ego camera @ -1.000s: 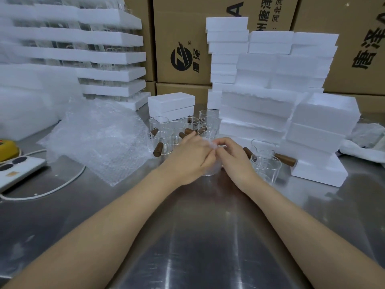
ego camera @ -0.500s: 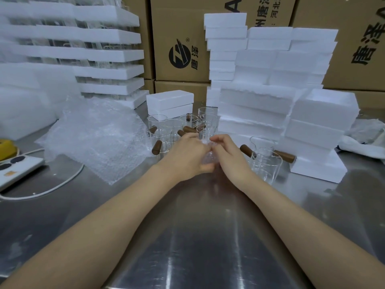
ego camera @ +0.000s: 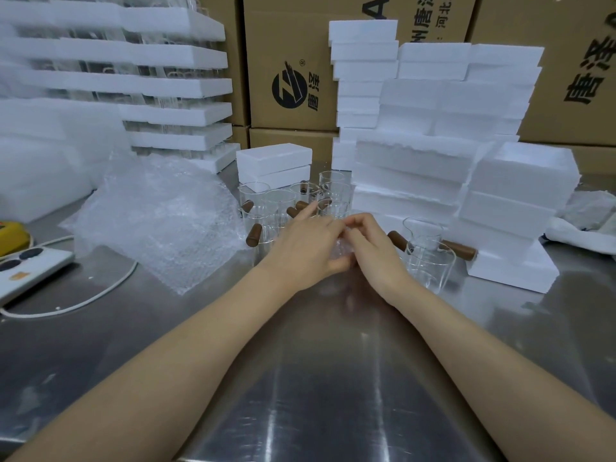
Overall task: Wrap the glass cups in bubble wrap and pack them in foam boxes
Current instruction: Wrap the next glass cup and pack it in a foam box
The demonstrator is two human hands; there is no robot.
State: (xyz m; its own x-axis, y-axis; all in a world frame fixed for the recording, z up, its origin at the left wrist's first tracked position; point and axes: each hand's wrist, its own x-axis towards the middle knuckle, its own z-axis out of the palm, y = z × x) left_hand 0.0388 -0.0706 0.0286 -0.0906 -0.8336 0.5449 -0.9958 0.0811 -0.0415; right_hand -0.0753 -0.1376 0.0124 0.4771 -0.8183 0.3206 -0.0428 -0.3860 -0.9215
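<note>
Gripped bubble-wrapped cup [ego camera: 342, 253] at centre of steel counter [ego camera: 316, 378] with left grip [ego camera: 306, 248] and right grip [ego camera: 375, 253], fingers curled round the wrap. Found bare glass cups [ego camera: 280, 205] with brown handles crowding close at 12 and 3 o'clock, loose bubble wrap [ego camera: 156, 221] at 10, stacked foam boxes [ego camera: 433, 161] at 1 to 2. Read "唐泽" on cartons [ego camera: 283, 35] behind.

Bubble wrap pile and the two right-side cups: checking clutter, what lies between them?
Head view: a cup cluster, then left hand and right hand gripping a wrapped cup.
</note>
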